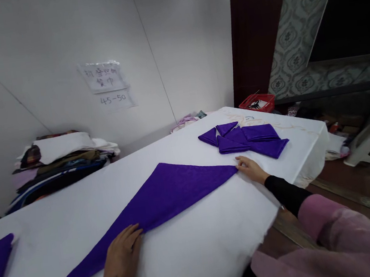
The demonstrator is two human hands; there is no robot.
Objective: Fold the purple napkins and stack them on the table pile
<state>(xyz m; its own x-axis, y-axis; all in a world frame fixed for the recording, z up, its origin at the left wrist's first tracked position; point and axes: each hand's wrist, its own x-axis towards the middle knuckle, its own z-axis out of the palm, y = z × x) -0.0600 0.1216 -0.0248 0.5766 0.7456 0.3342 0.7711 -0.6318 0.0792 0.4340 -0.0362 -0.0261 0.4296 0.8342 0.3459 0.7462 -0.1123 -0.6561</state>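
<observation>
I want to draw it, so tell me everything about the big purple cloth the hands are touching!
The purple cloth looks like smooth fabric, a wide triangle lying nearly flat on the white tablecloth, one point toward the wall. The right hand holds its right corner; the left hand touches its near edge.

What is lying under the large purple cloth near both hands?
The white tablecloth shows around the purple cloth; what lies directly beneath the purple cloth is covered and cannot be seen.
</observation>
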